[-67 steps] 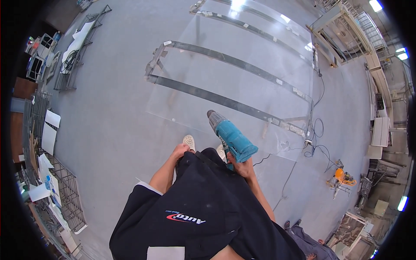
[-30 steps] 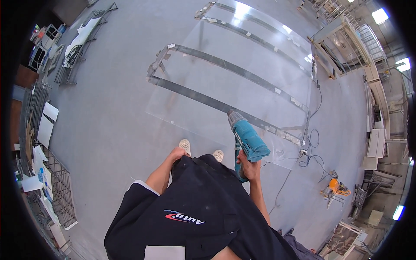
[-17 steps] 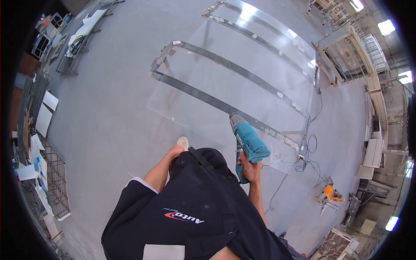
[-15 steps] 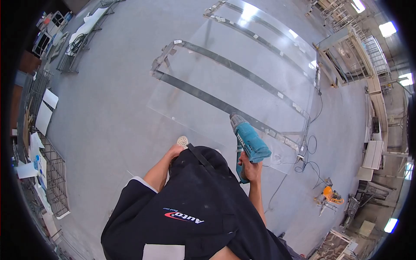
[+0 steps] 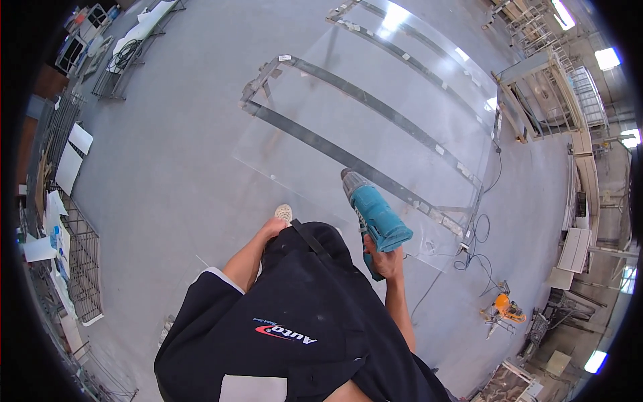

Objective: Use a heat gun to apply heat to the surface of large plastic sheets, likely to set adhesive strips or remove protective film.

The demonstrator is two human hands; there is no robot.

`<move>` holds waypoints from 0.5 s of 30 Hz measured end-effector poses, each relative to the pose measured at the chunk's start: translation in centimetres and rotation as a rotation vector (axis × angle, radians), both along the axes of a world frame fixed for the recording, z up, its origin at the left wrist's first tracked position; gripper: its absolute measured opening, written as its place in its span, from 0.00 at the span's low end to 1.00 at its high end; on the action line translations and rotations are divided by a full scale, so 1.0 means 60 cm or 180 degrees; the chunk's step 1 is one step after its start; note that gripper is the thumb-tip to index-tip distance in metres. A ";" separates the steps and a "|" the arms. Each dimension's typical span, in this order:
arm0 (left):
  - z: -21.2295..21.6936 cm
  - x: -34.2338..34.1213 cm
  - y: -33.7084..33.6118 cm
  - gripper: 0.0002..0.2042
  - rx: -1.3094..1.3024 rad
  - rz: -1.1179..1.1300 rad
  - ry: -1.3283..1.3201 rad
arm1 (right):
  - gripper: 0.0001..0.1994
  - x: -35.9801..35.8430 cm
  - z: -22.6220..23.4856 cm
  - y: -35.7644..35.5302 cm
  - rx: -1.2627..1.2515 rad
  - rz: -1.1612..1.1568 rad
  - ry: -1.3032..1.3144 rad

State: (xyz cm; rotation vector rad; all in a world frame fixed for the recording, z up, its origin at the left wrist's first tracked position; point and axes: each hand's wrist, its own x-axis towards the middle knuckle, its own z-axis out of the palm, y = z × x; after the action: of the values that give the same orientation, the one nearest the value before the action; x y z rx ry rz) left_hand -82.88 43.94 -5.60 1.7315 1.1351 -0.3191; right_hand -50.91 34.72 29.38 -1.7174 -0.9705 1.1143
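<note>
My right hand is closed around the handle of a teal power drill. The drill has a grey front housing and a dark tip, which points up and left. It hovers over a clear sheet lying across a metal frame. That tip appears close to the frame's nearest dark bar; whether they touch I cannot tell. At my knee, by a light shoe, rests my left hand, its fingers mostly hidden. Dark clothing covers my lap and legs.
Black cables loop on the floor right of the frame. An orange machine stands lower right. Wire racks line the left side, and a bench with white sheets is upper left. More metal frames stand at upper right.
The drill has swung slightly left, its tip moving off the near bar toward me. My left hand stays at the knee. The whole view has shifted a little.
</note>
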 end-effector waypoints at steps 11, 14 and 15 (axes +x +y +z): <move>0.049 -0.005 -0.011 0.15 -0.0523 0.1626 -0.0001 | 0.08 -0.037 0.000 0.017 0.0029 0.0342 0.0123; 0.042 -0.008 -0.020 0.12 -0.0657 0.2126 -0.0130 | 0.09 -0.041 0.005 0.022 -0.0039 0.0579 -0.0003; 0.041 -0.012 -0.019 0.12 -0.0663 0.2123 -0.0128 | 0.09 -0.044 0.002 0.023 -0.0045 0.0576 -0.0003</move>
State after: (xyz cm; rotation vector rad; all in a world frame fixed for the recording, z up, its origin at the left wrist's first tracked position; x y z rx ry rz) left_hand -83.61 42.77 -3.14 1.0939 1.5133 0.0129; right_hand -53.54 36.09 29.53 -1.6666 -1.1387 1.2384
